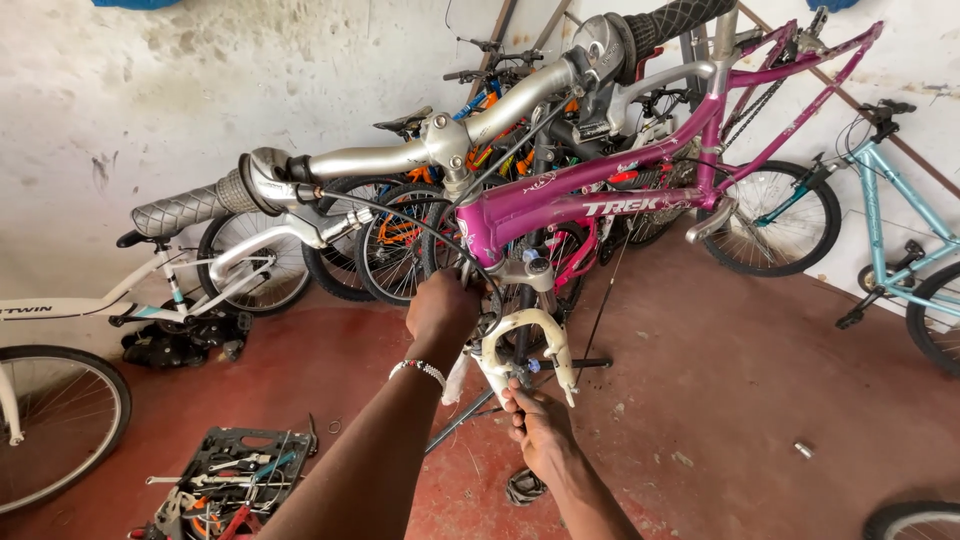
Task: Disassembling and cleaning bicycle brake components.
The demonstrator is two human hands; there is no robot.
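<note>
A pink bike (600,195) hangs raised on a stand, its silver handlebar (400,155) nearest the camera, parked bikes (420,230) packed against the white wall (120,90) behind. Open red floor (720,380) stretches to the right. At lower left, a tool tray (235,480) lies open, crowded with wrenches and small tools. The left hand (440,310) is closed around the fork (525,345) top beside the black cable (400,215). The right hand (540,430) pinches something small at the white fork's lower end; what it is cannot be told.
</note>
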